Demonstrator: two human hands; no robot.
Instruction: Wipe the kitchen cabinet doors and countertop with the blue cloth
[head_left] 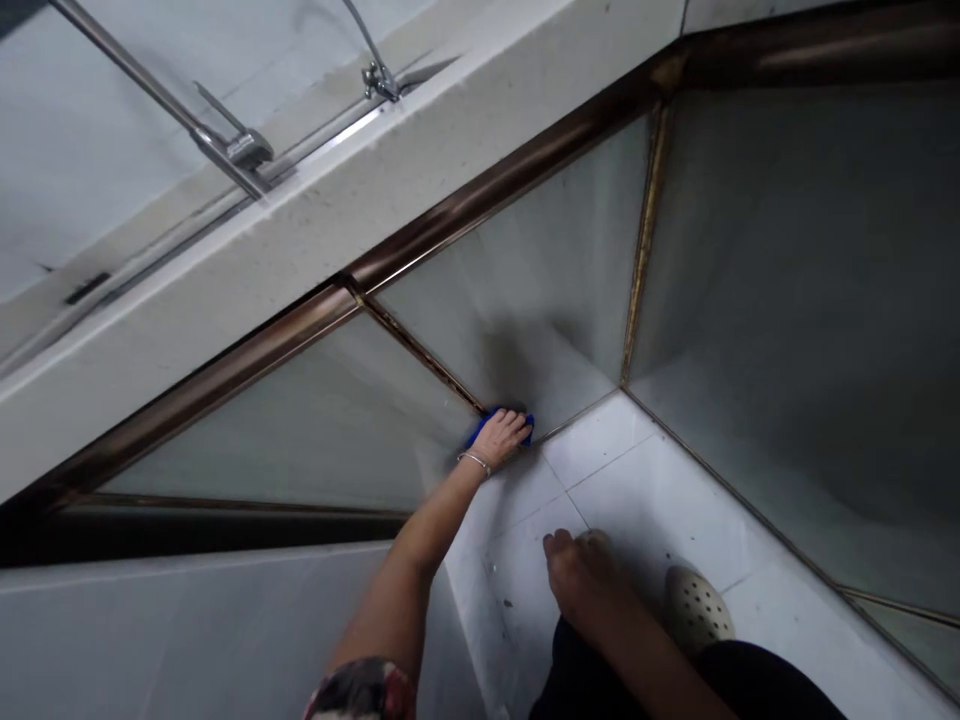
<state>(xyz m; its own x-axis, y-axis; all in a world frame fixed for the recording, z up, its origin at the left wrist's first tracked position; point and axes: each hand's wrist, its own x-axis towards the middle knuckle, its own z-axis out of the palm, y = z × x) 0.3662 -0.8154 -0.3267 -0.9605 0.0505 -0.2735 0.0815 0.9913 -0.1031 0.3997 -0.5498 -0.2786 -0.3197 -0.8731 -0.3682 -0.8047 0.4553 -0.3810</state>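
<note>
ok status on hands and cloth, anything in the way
Left hand pressing blue cloth on glass shower panel, low corner. Right hand empty, over white floor tiles. White perforated clog nearby, not blocking.

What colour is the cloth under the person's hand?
Bright blue: the blue fabric cloth shows best in the head view, beneath the left hand.

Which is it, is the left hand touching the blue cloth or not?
Touching. The head view shows the left hand pressed onto the blue cloth, with the cloth's edges sticking out on both sides of the hand.
</note>
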